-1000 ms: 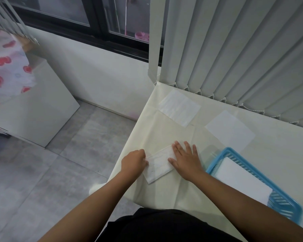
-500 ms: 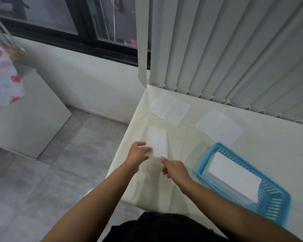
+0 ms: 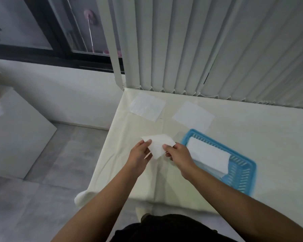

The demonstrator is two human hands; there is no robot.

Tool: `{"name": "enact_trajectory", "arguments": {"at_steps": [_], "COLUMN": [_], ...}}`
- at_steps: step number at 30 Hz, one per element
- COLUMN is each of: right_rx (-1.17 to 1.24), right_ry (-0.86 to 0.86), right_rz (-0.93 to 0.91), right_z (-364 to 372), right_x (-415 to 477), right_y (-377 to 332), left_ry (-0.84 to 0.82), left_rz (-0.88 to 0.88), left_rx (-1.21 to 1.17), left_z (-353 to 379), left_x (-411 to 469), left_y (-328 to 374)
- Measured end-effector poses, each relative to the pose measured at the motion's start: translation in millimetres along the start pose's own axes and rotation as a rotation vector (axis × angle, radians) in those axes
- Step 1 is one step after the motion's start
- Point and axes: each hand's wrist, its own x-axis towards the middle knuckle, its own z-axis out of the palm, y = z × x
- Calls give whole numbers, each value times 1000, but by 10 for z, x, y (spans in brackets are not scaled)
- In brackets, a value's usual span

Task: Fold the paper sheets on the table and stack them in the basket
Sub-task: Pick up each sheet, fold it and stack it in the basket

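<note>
Both hands hold a folded paper sheet (image 3: 158, 145) lifted above the near left part of the table (image 3: 252, 130), which is covered in a cream cloth. The left hand (image 3: 140, 154) pinches the sheet's left edge between thumb and fingers, and the right hand (image 3: 177, 152) pinches its right edge the same way. Just to the right of the hands sits a blue basket (image 3: 241, 173) with white folded sheets (image 3: 208, 154) stacked inside it. Two flat sheets lie farther back on the table: one at the far left corner (image 3: 147, 107) and one to its right (image 3: 193, 116), just beyond the basket. Vertical blinds (image 3: 208, 46) hang behind the table's far edge
</note>
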Motion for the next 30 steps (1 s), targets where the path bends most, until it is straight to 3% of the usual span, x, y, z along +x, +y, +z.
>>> {"name": "enact_trajectory", "arguments": {"at_steps": [5, 16, 23, 30], "right_rx": [-115, 126, 261, 277], "right_ry": [46, 353, 479, 475], "right_rz": [-7, 29, 77, 122], "right_z": [-404, -1386, -1695, -1772], "right_x": [-194, -449, -410, -219], "right_y": [55, 372, 414, 375], "left_ry": [-6, 3, -27, 66], "left_rz": [70, 122, 90, 160], "left_rx": [20, 645, 706, 744], "left_z": [178, 834, 1028, 1155], "left_x": [41, 16, 6, 190], "left_y": [237, -60, -239, -257]}}
